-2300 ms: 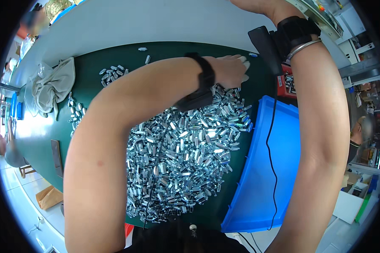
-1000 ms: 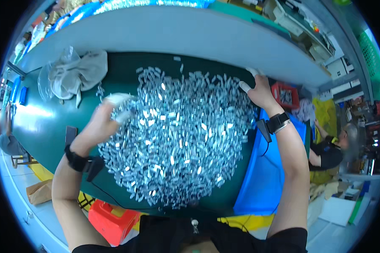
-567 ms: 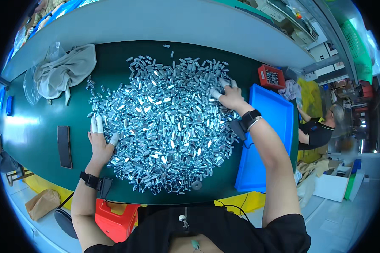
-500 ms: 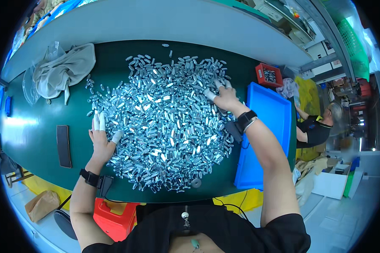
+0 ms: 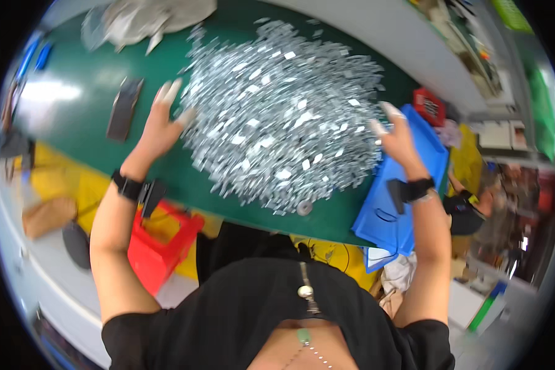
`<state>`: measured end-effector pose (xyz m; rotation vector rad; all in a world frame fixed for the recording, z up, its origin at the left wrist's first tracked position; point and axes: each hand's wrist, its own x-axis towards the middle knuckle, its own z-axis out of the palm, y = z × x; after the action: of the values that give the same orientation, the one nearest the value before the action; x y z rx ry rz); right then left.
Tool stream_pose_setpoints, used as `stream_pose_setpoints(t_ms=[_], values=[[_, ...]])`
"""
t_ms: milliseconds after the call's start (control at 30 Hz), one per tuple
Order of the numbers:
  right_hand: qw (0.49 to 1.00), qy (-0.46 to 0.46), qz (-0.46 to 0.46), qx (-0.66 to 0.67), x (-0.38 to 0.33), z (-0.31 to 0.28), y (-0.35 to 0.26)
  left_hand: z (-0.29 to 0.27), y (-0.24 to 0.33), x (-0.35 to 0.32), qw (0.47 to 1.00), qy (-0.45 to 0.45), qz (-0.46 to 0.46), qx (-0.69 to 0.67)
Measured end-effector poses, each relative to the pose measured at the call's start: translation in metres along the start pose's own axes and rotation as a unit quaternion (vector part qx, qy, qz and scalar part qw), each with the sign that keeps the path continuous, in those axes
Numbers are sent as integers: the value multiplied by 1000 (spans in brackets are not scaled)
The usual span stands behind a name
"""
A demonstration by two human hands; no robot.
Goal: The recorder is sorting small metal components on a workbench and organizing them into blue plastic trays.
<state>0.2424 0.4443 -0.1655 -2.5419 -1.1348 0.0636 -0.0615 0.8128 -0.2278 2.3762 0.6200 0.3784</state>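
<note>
A wide heap of small shiny metal pieces lies on the green table, blurred by motion. At the heap's left edge is my left hand, fingers stretched and thumb apart, with white covers on some fingertips. My right hand is at the heap's right edge, by the blue tray; its covered fingers are spread. I see nothing held in either hand. A small round grey disc sits at the near edge of the heap.
A dark flat phone-like object lies left of my left hand. Grey cloth is at the far left. Beyond the tray stands a red bin. A red stool is below the table edge. Another person is at the far right.
The whole view has shifted and tilted, with the table higher in it. My right hand has moved nearer the heap's right edge and the tray; my left hand stays by the left edge.
</note>
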Motion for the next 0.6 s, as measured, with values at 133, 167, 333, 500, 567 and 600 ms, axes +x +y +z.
stream_pose_setpoints(t_ms=[133,167,333,500,567,600], values=[[988,-92,98,78,-37,-21,-3,-24,-5,-33,997,27,-77,14],[986,-104,89,90,-50,-27,-9,-35,1,-43,996,44,-71,17],[975,-146,77,151,-100,-58,-39,-73,40,-77,958,-14,-288,-7],[936,-262,58,229,-143,-78,-70,-72,53,-144,972,102,-145,-155],[922,-297,38,245,-156,-75,-83,-60,27,-184,974,115,-136,-144],[908,-347,27,232,-166,-76,-92,-51,28,-204,972,122,-134,-149]])
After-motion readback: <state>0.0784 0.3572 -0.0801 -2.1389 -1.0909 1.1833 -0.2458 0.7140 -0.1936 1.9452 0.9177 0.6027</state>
